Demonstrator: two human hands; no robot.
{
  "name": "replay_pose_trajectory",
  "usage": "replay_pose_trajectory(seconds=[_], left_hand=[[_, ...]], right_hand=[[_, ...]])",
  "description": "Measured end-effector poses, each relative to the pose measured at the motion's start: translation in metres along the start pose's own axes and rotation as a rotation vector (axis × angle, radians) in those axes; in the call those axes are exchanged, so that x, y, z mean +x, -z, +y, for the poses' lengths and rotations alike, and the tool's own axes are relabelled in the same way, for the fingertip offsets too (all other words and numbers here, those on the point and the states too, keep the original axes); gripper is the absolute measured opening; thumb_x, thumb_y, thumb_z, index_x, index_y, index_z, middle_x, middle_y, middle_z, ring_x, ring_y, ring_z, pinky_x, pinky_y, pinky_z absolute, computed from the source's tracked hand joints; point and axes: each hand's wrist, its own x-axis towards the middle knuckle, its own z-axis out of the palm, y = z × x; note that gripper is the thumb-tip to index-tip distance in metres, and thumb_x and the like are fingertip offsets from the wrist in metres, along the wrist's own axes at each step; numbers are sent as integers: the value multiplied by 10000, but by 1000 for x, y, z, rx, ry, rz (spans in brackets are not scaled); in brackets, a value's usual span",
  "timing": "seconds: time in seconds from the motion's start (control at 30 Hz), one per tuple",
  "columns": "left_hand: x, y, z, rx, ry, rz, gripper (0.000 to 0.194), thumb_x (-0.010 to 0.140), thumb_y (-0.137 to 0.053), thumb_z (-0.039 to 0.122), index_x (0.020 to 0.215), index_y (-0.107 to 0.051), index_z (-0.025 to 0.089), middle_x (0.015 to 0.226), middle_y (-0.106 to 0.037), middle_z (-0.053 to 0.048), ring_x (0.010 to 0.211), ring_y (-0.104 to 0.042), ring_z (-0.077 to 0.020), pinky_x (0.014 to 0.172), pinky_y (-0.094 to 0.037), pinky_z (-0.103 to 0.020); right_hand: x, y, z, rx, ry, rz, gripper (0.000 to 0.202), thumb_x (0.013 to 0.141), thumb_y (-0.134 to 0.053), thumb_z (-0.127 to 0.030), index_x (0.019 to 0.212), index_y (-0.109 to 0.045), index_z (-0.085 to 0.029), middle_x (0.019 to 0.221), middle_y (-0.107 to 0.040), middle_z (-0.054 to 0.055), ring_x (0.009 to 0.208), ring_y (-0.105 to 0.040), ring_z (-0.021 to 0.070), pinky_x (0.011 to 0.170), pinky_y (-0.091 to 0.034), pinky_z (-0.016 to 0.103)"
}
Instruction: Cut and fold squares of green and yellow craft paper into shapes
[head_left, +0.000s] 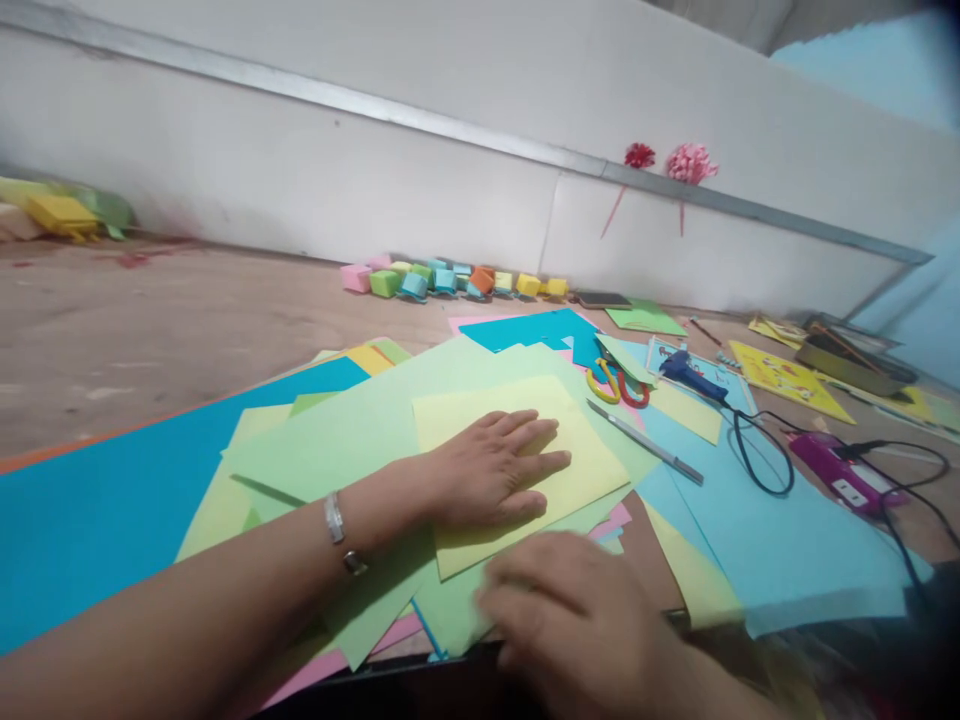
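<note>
My left hand point(491, 470) lies flat with fingers spread on a pale yellow sheet of paper point(487, 400). That sheet rests on larger light green sheets point(337, 445). My right hand point(570, 610) is in front of the yellow sheet's near edge, its fingers curled and smeared by motion. Whether it holds anything is hidden. A craft knife point(645, 442) lies to the right of the yellow sheet. Behind the knife, scissors point(616, 383) with yellow and red handles rest partly under a folded green paper.
A blue glue gun point(694, 376) and its cable lie right, near a purple power strip point(847, 470). Blue sheets point(90, 500) spread left; light blue paper point(795, 550) covers the right. Small paper boxes point(412, 284) line the wall. Two pink-red paper flowers point(690, 163) are on the wall rail.
</note>
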Motion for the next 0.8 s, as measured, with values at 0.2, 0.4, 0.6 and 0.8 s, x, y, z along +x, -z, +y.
replay_pose_trajectory(seconds=[0.2,0.4,0.6,0.8], left_hand=[[6,1,-6,-58,10,56,490,996,-291,392,1456,-350,235,1521,-374,-80,1402,-311,-242,1119,-274,-438],[6,21,-19,-65,272,242,483,942,-391,220,1417,-399,133,1388,-524,-128,1240,-509,-228,1016,-428,-384],[-19,58,-37,77,459,300,328,880,-499,163,1177,-637,164,1169,-679,-98,1074,-620,-261,912,-486,-416],[-43,54,-28,-5,248,125,226,876,-492,132,915,-704,199,947,-712,-37,823,-654,-153,700,-486,-256]], right_hand=[[34,55,52,-352,72,258,213,882,-460,-38,935,-664,-65,883,-695,145,823,-612,228,696,-479,358],[38,52,60,-485,188,101,188,795,-508,-14,686,-602,-135,622,-571,60,573,-499,176,534,-327,320],[57,58,84,-478,318,72,246,829,-515,-47,617,-515,-171,584,-510,26,526,-405,153,522,-178,326],[69,75,123,-243,283,-69,199,804,-554,-44,667,-517,-184,631,-542,-3,565,-411,140,548,-209,314]])
